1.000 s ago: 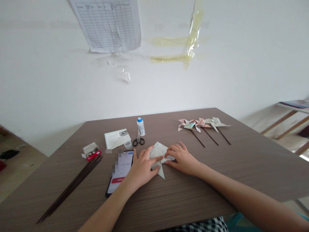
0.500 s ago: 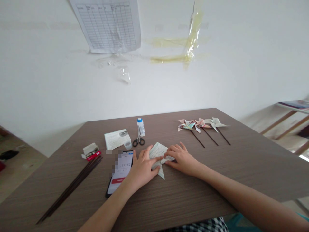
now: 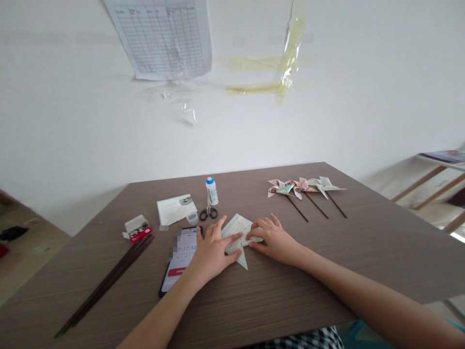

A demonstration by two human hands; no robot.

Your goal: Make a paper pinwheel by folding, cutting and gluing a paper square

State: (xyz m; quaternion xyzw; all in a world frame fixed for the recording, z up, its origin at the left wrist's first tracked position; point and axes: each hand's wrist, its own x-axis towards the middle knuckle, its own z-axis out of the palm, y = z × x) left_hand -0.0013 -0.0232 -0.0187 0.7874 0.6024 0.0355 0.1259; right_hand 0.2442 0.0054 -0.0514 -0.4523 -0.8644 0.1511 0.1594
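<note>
A printed sheet of paper (image 3: 237,224), partly folded into a pinwheel shape, lies on the table in front of me with one pointed corner toward me. My left hand (image 3: 211,248) is over its left side, fingers spread, the index finger and thumb reaching to the middle of the paper. At the right side, the curled fingers and thumb of my right hand (image 3: 273,241) pinch a folded flap, which they mostly cover. A phone (image 3: 181,257) showing a timer lies just left of my left hand, partly behind it.
Black-handled scissors (image 3: 208,213), a blue-capped glue bottle (image 3: 212,191), a clear cap (image 3: 192,218) and a stack of paper (image 3: 175,209) stand beyond the phone. At left are a small red-white box (image 3: 137,228) and dark sticks (image 3: 105,286); finished pinwheels (image 3: 301,188) lie at back right.
My left hand has shifted slightly left, baring a little more of the paper. My right hand keeps its place on the flap.
</note>
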